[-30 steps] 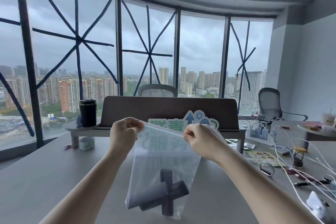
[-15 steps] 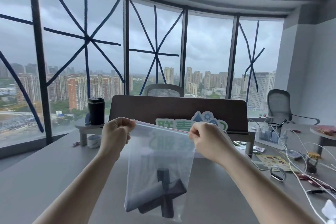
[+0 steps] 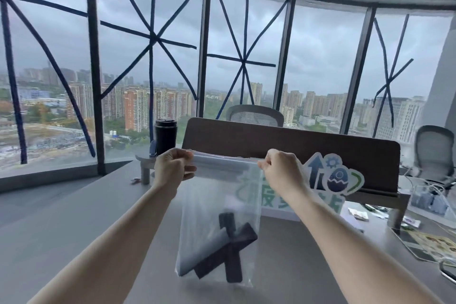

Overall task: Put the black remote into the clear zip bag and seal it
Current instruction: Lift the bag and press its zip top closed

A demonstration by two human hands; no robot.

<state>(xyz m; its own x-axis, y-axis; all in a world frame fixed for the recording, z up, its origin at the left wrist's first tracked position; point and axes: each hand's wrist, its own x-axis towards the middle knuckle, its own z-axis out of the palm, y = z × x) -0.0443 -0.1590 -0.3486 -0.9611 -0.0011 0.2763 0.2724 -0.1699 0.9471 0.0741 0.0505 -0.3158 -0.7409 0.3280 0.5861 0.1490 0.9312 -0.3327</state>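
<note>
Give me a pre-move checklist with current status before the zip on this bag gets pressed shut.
1. Black remote inside the clear zip bag: ok, it lies at the bottom, crossed with a second dark piece.
2. Contents clear of the zip strip: ok, they hang well below it.
3. Left hand pinching the top left corner: ok.
4. Right hand pinching the top edge: ok, though short of the right corner.
5. Zip strip stretched straight between the hands: ok.
6. Zip already sealed along its length: cannot tell, the strip is blurred.
</note>
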